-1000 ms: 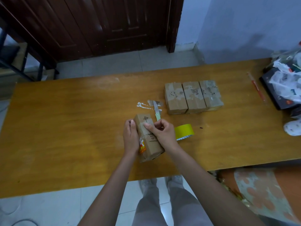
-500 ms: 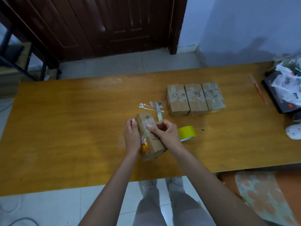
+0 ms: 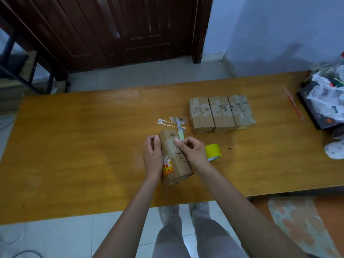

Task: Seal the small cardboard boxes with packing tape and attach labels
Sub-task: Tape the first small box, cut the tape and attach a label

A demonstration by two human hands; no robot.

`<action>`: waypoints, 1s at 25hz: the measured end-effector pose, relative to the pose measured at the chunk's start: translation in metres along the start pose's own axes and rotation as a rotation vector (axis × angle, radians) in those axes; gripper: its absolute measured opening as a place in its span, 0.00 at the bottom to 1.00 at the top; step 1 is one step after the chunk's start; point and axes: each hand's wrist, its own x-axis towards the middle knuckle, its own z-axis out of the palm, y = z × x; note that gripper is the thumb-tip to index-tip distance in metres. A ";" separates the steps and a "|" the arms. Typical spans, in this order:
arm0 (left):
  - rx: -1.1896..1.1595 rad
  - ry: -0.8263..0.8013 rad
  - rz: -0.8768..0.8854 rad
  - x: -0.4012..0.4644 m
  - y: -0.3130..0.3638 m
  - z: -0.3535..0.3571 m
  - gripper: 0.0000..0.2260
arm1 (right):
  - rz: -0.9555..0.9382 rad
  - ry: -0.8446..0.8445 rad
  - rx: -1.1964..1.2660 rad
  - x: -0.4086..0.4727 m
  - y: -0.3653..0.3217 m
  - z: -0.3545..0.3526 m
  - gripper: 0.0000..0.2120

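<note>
A small cardboard box (image 3: 175, 161) with black handwriting and a red-yellow sticker lies on the wooden table (image 3: 83, 146) in front of me. My left hand (image 3: 151, 155) grips its left side. My right hand (image 3: 191, 151) rests on the box's top right, its fingertips pinched at the tape there. Behind my right hand lies a yellow tape roll (image 3: 213, 152), partly hidden. A small knife (image 3: 179, 129) with a green handle lies just beyond the box. Three taped boxes (image 3: 220, 113) stand in a row farther back.
White tape scraps (image 3: 163, 122) lie left of the knife. A red pen (image 3: 294, 105) lies toward the right. Plastic bags and a dark box (image 3: 323, 103) crowd the table's right end, with a white object (image 3: 334, 152) near that edge. A patterned cushion (image 3: 297, 226) sits below the table on the right.
My right hand's fingertips have crept a little along the box top toward its far end. The left hand keeps its hold on the box, which has barely moved.
</note>
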 end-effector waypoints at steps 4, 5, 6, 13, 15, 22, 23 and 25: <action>0.054 0.023 -0.024 0.005 0.003 0.001 0.12 | 0.005 0.005 -0.156 -0.003 0.007 -0.003 0.17; 0.053 0.026 -0.044 0.007 0.006 0.002 0.13 | 0.016 -0.024 -0.214 -0.005 0.007 -0.001 0.20; 0.005 0.012 -0.080 0.009 0.009 0.002 0.14 | 0.027 -0.043 -0.260 -0.006 0.006 0.000 0.26; -0.282 -0.245 -0.228 -0.009 0.009 0.012 0.15 | 0.092 0.092 -0.234 0.003 0.000 0.004 0.25; -0.188 -0.253 -0.217 -0.013 0.007 0.017 0.23 | 0.075 0.107 -0.271 0.002 -0.002 0.006 0.19; -0.046 -0.177 -0.063 -0.013 0.011 0.023 0.17 | -0.138 0.114 -0.424 0.005 -0.001 0.002 0.19; -0.043 -0.185 -0.054 -0.013 0.012 0.024 0.17 | -0.143 0.108 -0.425 0.006 -0.001 0.001 0.20; -0.019 -0.200 -0.045 -0.014 0.010 0.024 0.18 | -0.128 0.072 -0.428 0.007 0.001 -0.001 0.21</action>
